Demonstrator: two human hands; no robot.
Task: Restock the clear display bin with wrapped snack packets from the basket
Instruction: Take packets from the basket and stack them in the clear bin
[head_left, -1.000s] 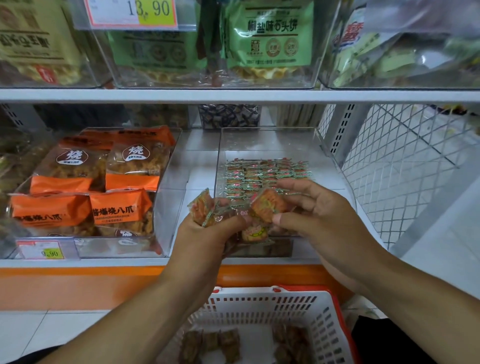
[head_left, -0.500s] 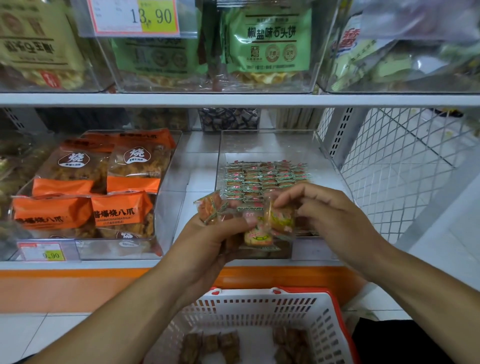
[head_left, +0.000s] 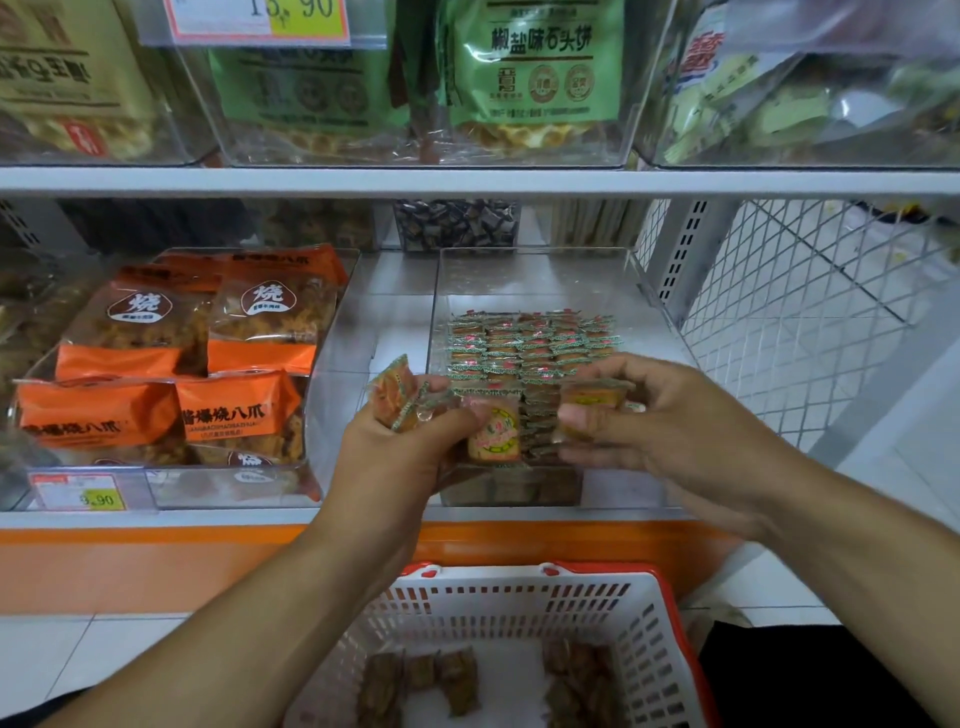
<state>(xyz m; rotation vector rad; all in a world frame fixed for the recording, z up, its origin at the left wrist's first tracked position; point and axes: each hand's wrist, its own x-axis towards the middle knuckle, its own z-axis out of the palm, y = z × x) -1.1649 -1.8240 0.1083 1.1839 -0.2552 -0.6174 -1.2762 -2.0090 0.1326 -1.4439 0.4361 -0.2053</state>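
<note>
Holding wrapped packets (head_left: 493, 434) over the part-filled clear bin (head_left: 535, 270): left hand (head_left: 400, 447) clutching several, right hand (head_left: 670, 421) pinching one.

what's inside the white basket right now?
The white basket holds loose brown wrapped packets in two clusters on its floor. The near end is cut off by the frame and the forearms, so no full count.

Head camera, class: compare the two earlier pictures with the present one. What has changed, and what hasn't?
The right hand has pulled one packet rightward, away from the bunch the left hand grips. Unchanged: the left hand's grip, rows in the clear bin, packets in the basket.
</note>
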